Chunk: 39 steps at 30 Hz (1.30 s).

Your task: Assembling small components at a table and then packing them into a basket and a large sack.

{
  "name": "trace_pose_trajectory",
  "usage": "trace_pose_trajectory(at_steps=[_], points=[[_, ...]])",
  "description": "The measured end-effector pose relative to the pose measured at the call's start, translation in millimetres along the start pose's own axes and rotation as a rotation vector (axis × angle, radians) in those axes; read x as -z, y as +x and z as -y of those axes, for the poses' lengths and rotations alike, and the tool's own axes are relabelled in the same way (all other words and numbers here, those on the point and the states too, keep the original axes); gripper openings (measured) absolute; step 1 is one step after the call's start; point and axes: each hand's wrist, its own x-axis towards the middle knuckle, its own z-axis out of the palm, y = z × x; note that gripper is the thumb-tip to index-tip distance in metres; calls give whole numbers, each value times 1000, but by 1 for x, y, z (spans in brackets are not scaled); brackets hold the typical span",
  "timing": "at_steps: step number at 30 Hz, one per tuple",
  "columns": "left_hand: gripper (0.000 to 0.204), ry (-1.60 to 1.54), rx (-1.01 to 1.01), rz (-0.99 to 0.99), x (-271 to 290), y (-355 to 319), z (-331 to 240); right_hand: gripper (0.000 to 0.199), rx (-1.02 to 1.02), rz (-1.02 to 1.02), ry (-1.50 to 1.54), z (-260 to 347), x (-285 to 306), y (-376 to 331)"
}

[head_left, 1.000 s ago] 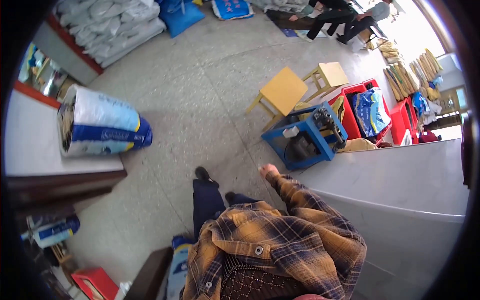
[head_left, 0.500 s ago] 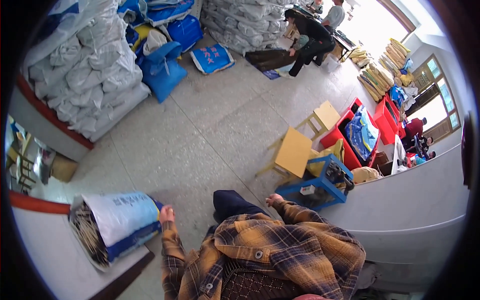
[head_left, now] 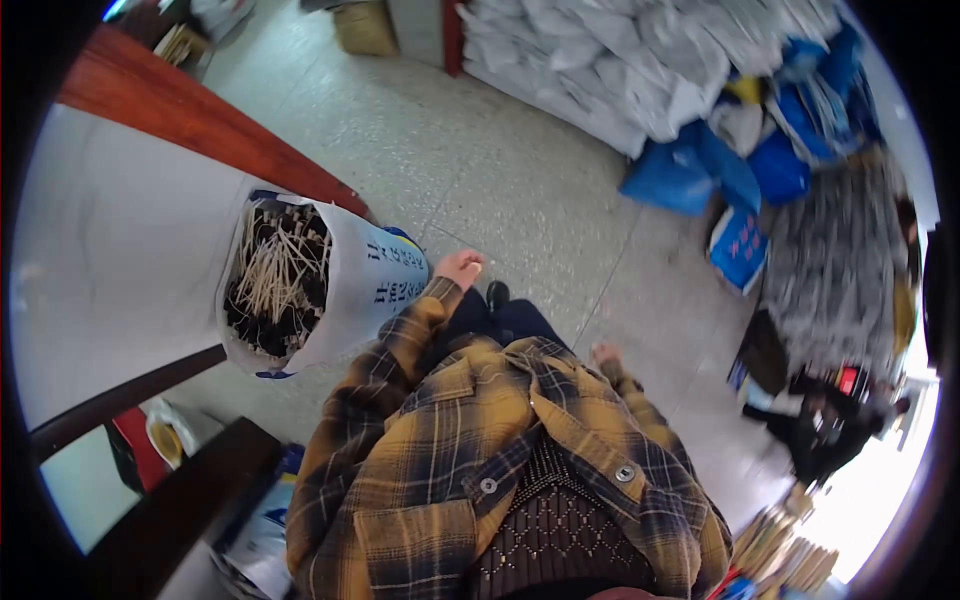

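Note:
My left hand (head_left: pixel 460 268) hangs beside the bottom end of a white and blue woven sack (head_left: pixel 372 275). Its fingers are loosely bent and apart, and I see nothing in them; whether it touches the sack I cannot tell. The sack lies on its side with its mouth open, full of thin pale sticks with dark ends (head_left: pixel 285 255). Lower on my right side, my right hand (head_left: pixel 605 353) is partly hidden by its sleeve and blurred, so its fingers cannot be made out. Nothing shows in it.
A red-brown wall edge (head_left: pixel 215 125) runs behind the sack. Stacked white sacks (head_left: pixel 600 60) stand at the far side, with blue bags (head_left: pixel 690 170) beside them. A person in dark clothes (head_left: pixel 835 425) bends down at the right. Dark bars (head_left: pixel 190 510) cross the lower left.
My view has turned left, so the open sack now lies nearer the middle and the stools and red bins are out of sight. Both hands remain low by my sides.

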Motion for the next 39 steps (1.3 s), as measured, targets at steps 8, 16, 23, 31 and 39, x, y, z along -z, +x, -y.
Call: trace_pose_trajectory(at_steps=[8, 16, 23, 31, 39], points=[[17, -544, 140, -434, 98, 97, -37, 18, 503, 169, 449, 428, 182, 251], [19, -617, 316, -591, 207, 237, -101, 26, 850, 235, 71, 522, 155, 271], [18, -603, 262, -635, 412, 411, -182, 29, 1064, 252, 102, 741, 100, 373], [19, -415, 628, -951, 602, 448, -131, 33, 1127, 467, 69, 1198, 101, 375], [20, -270, 762, -1107, 732, 433, -122, 36, 1222, 649, 100, 1555, 106, 246]])
